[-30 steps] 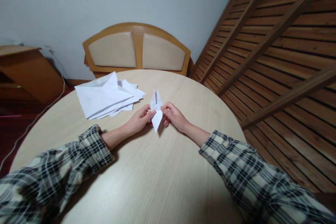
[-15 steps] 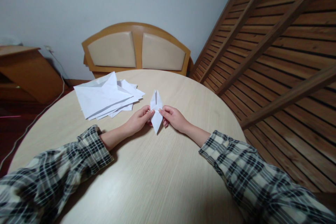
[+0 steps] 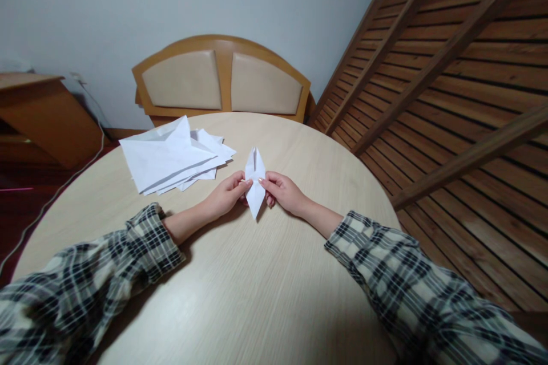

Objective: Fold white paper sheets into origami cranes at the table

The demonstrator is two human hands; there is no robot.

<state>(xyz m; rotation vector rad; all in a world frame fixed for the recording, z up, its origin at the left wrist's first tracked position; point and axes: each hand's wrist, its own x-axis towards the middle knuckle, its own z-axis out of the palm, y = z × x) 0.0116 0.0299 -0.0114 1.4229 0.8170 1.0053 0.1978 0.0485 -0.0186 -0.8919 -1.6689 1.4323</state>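
A small piece of folded white paper (image 3: pixel 256 199), shaped like a narrow diamond, is held between my two hands over the table. Its far half is split by a slit down the middle, and its near tip points towards me. My left hand (image 3: pixel 229 193) pinches the left edge, thumb on top. On the opposite edge my right hand (image 3: pixel 285 193) pinches in the same way. The curled fingers beneath the paper are partly hidden.
Left of my hands lies a loose stack of white paper sheets (image 3: pixel 166 157) on the round wooden table (image 3: pixel 257 285). Beyond the table's far edge stands a padded headboard-like panel (image 3: pixel 220 77). A slatted wooden structure (image 3: pixel 454 85) rises on the right; a white cable (image 3: pixel 64 185) trails at left.
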